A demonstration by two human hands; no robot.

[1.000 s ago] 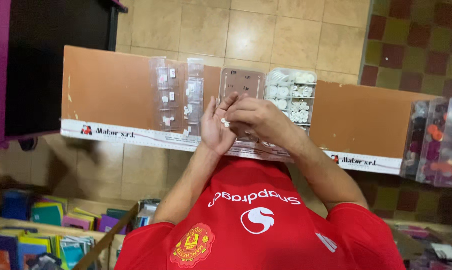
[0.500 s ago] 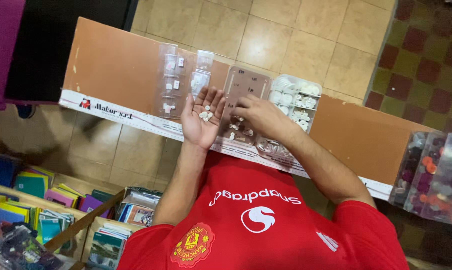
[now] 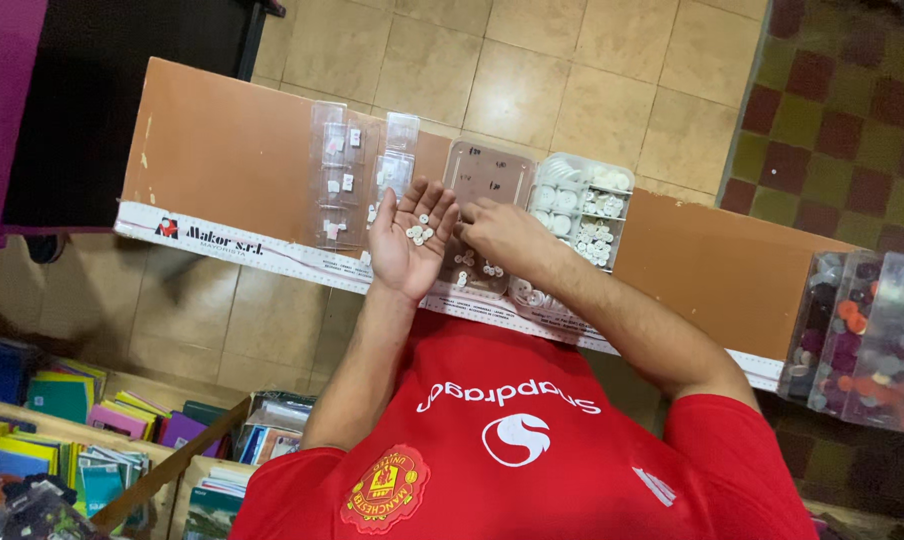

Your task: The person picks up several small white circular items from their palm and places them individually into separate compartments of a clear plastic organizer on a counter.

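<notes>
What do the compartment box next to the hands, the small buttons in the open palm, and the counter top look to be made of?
Compartment box: clear, glossy plastic, since the contents show through. Buttons in the left hand: probably plastic, whitish and smooth; too small to be sure. Counter top: matte brown laminate or coated board, with a white edge strip.

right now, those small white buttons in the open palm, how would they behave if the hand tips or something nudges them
The small white buttons lie loose in the cupped left hand, so a tilt would probably spill them. They look tiny and flat, likely very light, more apt to slide and scatter than roll far. They seem hard, so probably not fragile, though fiddly for the right hand to pinch singly.
</notes>
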